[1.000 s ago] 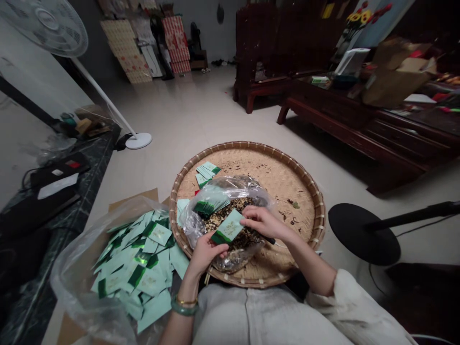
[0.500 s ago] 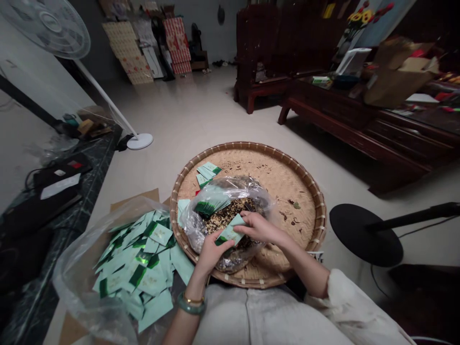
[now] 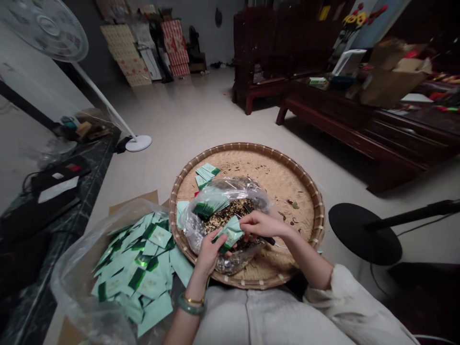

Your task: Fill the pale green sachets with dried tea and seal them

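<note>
Over the round tray (image 3: 318, 211), the left hand's (image 3: 210, 250) grip pinches a green packet (image 3: 232, 232). The right hand (image 3: 263, 225) is at its edge; I can't tell if that grip is closed. The packet looked flatter before; now it's puffy, so maybe it's open.

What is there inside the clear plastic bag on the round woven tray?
A loose, dry-looking mix and, on it, a fan of green packets. The left hand, right hand and held packet hide part of the mix; deeper contents cannot be seen.
</note>
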Action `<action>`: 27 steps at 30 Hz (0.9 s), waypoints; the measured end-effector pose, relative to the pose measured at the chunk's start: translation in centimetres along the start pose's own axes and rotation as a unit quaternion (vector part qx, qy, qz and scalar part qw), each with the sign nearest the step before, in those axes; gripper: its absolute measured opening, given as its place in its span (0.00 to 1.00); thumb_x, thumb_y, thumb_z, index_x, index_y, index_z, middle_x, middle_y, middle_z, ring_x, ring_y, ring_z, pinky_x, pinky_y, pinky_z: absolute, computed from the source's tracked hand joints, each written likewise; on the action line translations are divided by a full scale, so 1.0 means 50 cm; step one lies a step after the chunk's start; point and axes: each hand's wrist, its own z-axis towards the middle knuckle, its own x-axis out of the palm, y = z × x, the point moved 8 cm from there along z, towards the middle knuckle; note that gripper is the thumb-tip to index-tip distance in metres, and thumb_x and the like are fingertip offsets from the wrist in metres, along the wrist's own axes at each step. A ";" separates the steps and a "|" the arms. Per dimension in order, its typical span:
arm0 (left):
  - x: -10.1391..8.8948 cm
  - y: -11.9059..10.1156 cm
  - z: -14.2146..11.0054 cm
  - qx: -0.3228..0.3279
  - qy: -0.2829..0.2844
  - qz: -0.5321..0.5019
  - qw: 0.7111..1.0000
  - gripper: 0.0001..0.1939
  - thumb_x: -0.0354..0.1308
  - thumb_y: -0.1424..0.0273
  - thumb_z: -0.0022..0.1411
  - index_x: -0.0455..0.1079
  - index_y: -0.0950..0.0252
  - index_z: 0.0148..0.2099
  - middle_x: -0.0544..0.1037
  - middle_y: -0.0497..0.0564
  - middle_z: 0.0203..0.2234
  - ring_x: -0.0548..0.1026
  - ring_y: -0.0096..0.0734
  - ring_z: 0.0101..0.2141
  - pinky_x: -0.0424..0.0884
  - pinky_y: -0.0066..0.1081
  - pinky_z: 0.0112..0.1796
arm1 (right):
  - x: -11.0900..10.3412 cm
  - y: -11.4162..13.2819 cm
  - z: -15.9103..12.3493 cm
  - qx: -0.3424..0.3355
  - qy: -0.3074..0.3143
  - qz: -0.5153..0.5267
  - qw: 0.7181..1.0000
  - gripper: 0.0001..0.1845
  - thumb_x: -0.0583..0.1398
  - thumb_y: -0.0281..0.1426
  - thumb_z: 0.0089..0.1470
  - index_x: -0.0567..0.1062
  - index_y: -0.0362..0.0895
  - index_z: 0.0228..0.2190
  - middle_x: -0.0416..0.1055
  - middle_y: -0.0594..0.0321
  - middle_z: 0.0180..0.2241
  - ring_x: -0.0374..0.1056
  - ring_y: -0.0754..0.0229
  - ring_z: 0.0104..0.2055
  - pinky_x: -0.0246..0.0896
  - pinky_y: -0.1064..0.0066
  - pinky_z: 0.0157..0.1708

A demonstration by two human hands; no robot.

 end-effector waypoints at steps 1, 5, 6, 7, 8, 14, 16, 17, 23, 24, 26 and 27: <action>-0.001 0.000 0.001 0.003 0.000 -0.009 1.000 0.28 0.69 0.57 0.42 0.71 0.70 0.42 0.79 0.54 0.28 0.77 0.35 0.25 0.69 0.25 0.16 | 0.001 0.005 0.001 -0.008 0.011 -0.001 1.000 0.14 0.55 0.37 0.53 0.75 0.40 0.27 0.70 0.66 0.23 0.68 0.66 0.24 0.61 0.80 0.20; -0.008 0.000 0.004 0.018 -0.015 -0.033 0.999 0.25 0.67 0.55 0.44 0.73 0.70 0.39 0.78 0.53 0.27 0.76 0.33 0.25 0.68 0.23 0.15 | 0.005 0.005 0.010 -0.011 0.044 -0.006 0.999 0.13 0.59 0.36 0.49 0.77 0.39 0.30 0.71 0.67 0.24 0.66 0.67 0.24 0.60 0.80 0.21; -0.011 0.001 0.004 0.019 -0.022 -0.035 0.999 0.25 0.67 0.55 0.44 0.73 0.70 0.38 0.78 0.53 0.27 0.75 0.32 0.25 0.67 0.23 0.15 | 0.008 0.002 0.012 -0.008 0.058 -0.006 0.998 0.13 0.60 0.36 0.48 0.77 0.39 0.30 0.71 0.67 0.23 0.66 0.67 0.24 0.60 0.80 0.21; -0.014 0.001 0.004 0.019 -0.029 -0.037 0.999 0.24 0.67 0.55 0.44 0.73 0.70 0.38 0.78 0.52 0.27 0.75 0.32 0.25 0.67 0.22 0.15 | 0.012 0.000 0.013 -0.004 0.074 -0.008 0.997 0.13 0.61 0.37 0.46 0.77 0.39 0.30 0.71 0.67 0.22 0.65 0.67 0.23 0.59 0.80 0.20; -0.017 0.002 0.004 0.018 -0.035 -0.039 0.998 0.24 0.67 0.56 0.44 0.73 0.70 0.38 0.78 0.52 0.27 0.75 0.31 0.25 0.67 0.22 0.14 | 0.016 -0.002 0.013 -0.002 0.091 -0.011 0.996 0.14 0.62 0.37 0.45 0.76 0.38 0.29 0.70 0.68 0.22 0.64 0.68 0.22 0.58 0.80 0.20; -0.031 0.008 0.004 0.017 -0.040 -0.074 0.996 0.25 0.72 0.61 0.36 0.73 0.69 0.37 0.78 0.51 0.27 0.75 0.30 0.25 0.68 0.22 0.17 | 0.035 0.021 0.004 -0.019 0.150 -0.088 0.985 0.12 0.52 0.32 0.56 0.71 0.40 0.27 0.68 0.67 0.23 0.64 0.68 0.22 0.59 0.79 0.22; -0.035 0.014 0.006 0.015 -0.025 -0.100 0.995 0.26 0.74 0.61 0.32 0.73 0.68 0.35 0.78 0.50 0.26 0.74 0.28 0.24 0.69 0.23 0.20 | 0.047 0.056 -0.008 -0.061 0.141 -0.160 0.975 0.11 0.50 0.26 0.56 0.71 0.40 0.28 0.69 0.66 0.23 0.64 0.67 0.24 0.58 0.78 0.24; -0.038 0.017 0.008 0.017 -0.018 -0.119 0.993 0.27 0.74 0.60 0.30 0.73 0.68 0.33 0.77 0.49 0.25 0.74 0.28 0.23 0.70 0.24 0.21 | 0.055 0.081 -0.018 -0.094 0.130 -0.213 0.964 0.11 0.50 0.24 0.55 0.71 0.40 0.27 0.69 0.66 0.23 0.64 0.67 0.25 0.57 0.78 0.26; -0.039 0.001 0.008 0.099 0.066 -0.165 0.979 0.23 0.70 0.52 0.34 0.69 0.64 0.24 0.75 0.49 0.23 0.74 0.33 0.29 0.72 0.32 0.33 | 0.098 0.203 -0.091 -0.148 0.018 -0.438 0.887 0.14 0.51 0.26 0.56 0.71 0.45 0.42 0.73 0.63 0.27 0.63 0.64 0.23 0.46 0.74 0.23; -0.039 -0.003 0.006 0.118 0.078 -0.158 0.977 0.23 0.69 0.50 0.35 0.68 0.63 0.23 0.74 0.49 0.23 0.74 0.34 0.29 0.71 0.34 0.34 | 0.105 0.213 -0.100 -0.148 0.015 -0.452 0.880 0.14 0.51 0.27 0.56 0.71 0.44 0.43 0.74 0.62 0.28 0.63 0.64 0.23 0.46 0.73 0.23; -0.041 -0.010 0.002 0.148 0.087 -0.143 0.975 0.24 0.68 0.49 0.35 0.68 0.62 0.22 0.74 0.48 0.22 0.73 0.35 0.29 0.71 0.34 0.33 | 0.111 0.225 -0.108 -0.145 -0.001 -0.470 0.871 0.13 0.52 0.28 0.56 0.72 0.43 0.41 0.74 0.60 0.30 0.65 0.62 0.25 0.47 0.73 0.24; -0.043 -0.011 0.001 0.157 0.087 -0.138 0.974 0.24 0.68 0.48 0.34 0.68 0.62 0.22 0.74 0.48 0.23 0.73 0.34 0.28 0.71 0.34 0.33 | 0.112 0.229 -0.109 -0.141 -0.011 -0.475 0.868 0.12 0.52 0.28 0.56 0.72 0.42 0.39 0.75 0.58 0.31 0.66 0.62 0.26 0.48 0.72 0.24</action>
